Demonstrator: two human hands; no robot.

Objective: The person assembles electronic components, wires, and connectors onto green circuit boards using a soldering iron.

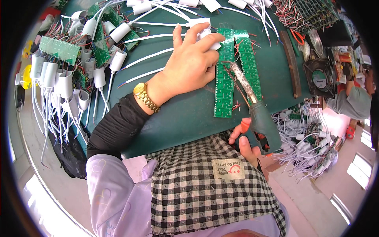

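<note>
My left hand (191, 59) reaches over the bench, its fingers bent over white plastic housings (203, 33) with white cables, beside the top of a green circuit-board strip (224, 87). The index fingertip lies at the strip's edge; the thumb is partly tucked in. A second green strip (248, 59) lies next to it, slightly slanted, with short red wires around it. My right hand (246, 144) grips a dark green soldering gun (265, 124), which hides part of the fingers. The gun's worn metal barrel (242, 81) slants over the strips, its tip above the left one.
White housings with cables and boards (59, 81) crowd the left side. More boards (306, 15) are heaped at the far right, near a brown bar (291, 65) and a black fan (320, 77). A cable pile (308, 142) sits lower right. Another person's sleeve (351, 102) shows at right.
</note>
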